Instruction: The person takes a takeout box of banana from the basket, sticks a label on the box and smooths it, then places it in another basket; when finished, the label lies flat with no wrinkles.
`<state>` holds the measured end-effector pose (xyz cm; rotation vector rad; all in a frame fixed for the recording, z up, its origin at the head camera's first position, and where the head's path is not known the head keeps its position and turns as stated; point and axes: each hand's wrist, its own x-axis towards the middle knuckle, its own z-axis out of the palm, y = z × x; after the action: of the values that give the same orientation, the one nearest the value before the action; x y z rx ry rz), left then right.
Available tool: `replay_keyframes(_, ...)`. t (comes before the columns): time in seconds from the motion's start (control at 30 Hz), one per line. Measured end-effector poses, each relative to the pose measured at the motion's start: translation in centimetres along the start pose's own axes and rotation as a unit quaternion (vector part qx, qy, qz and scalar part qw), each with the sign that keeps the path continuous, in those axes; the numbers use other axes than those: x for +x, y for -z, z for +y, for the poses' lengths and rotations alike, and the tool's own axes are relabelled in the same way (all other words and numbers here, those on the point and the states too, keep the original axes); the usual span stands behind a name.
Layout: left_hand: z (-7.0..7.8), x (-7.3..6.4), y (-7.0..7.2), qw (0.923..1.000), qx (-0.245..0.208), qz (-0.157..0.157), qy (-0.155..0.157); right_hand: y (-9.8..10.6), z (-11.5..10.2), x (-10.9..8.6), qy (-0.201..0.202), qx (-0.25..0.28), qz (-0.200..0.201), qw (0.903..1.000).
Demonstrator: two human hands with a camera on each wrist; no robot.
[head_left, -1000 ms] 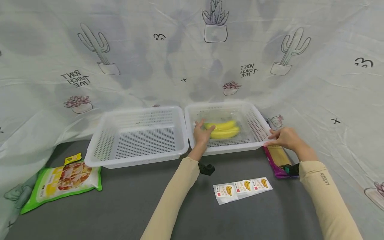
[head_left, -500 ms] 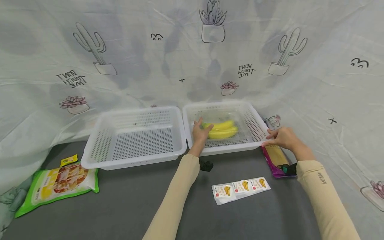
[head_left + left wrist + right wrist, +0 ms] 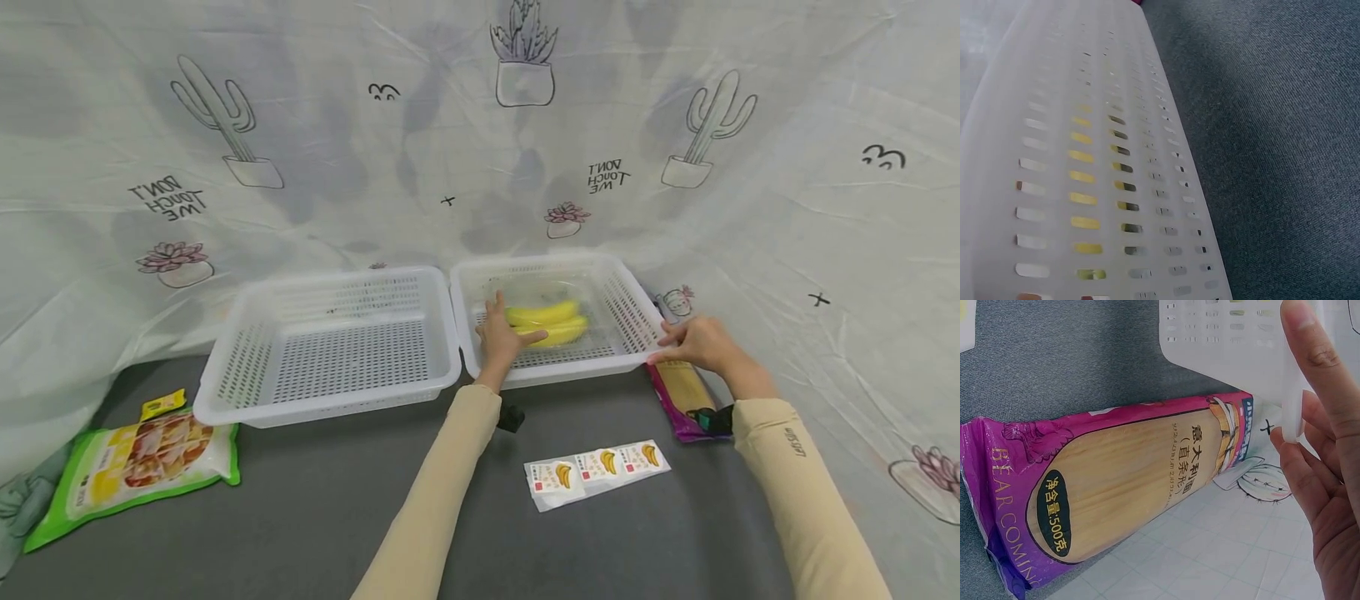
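Note:
Two yellow bananas [image 3: 546, 314] in clear wrapping lie inside the right white basket [image 3: 573, 368]. My left hand [image 3: 498, 337] reaches over that basket's front rim, fingers and thumb spread, at the left end of the bananas. I cannot tell whether it touches them. In the left wrist view, the basket's slotted wall [image 3: 1097, 187] hides most of the hand, and yellow shows through the slots. At the basket's front right corner, my right hand [image 3: 701, 343] pinches the rim [image 3: 1293, 419] between thumb and fingers.
A second white basket [image 3: 322, 412] stands to the left. A spaghetti packet [image 3: 1122, 481] lies under the right hand. Banana-printed labels [image 3: 596, 472] lie in front. A green-edged food bag [image 3: 142, 467] and small yellow packet [image 3: 162, 405] sit far left. A patterned sheet [image 3: 420, 150] hangs behind.
The head view has turned a little, so everything slides slightly left. My left thumb has spread lower across the bananas' near side. The right hand keeps its grip on the rim.

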<state>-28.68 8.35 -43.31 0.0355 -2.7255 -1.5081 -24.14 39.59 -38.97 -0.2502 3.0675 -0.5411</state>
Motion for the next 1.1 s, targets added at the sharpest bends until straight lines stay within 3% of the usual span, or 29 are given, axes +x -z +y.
replay_keyframes(0.23, 0.07, 0.53, -0.12, 0.9977, 0.032, 0.033, -0.049, -0.01, -0.19, -0.01, -0.005, 0.001, 0.007, 1.0)
replay_keyframes(0.57, 0.33, 0.48, 0.03, 0.9919, -0.005, 0.075, -0.102, -0.1, -0.17, -0.13, 0.003, 0.001, 0.011, 0.9999)
replay_keyframes(0.87, 0.27, 0.74, 0.03, 0.983, -0.026, 0.057, -0.172, -0.18, -0.01, -0.48, 0.007, 0.011, 0.006, 0.9999)
replay_keyframes(1.1, 0.29, 0.95, 0.13, 0.9787, -0.055, 0.066, -0.186, 0.02, -0.25, -0.12, -0.002, 0.007, -0.007, 0.9999)
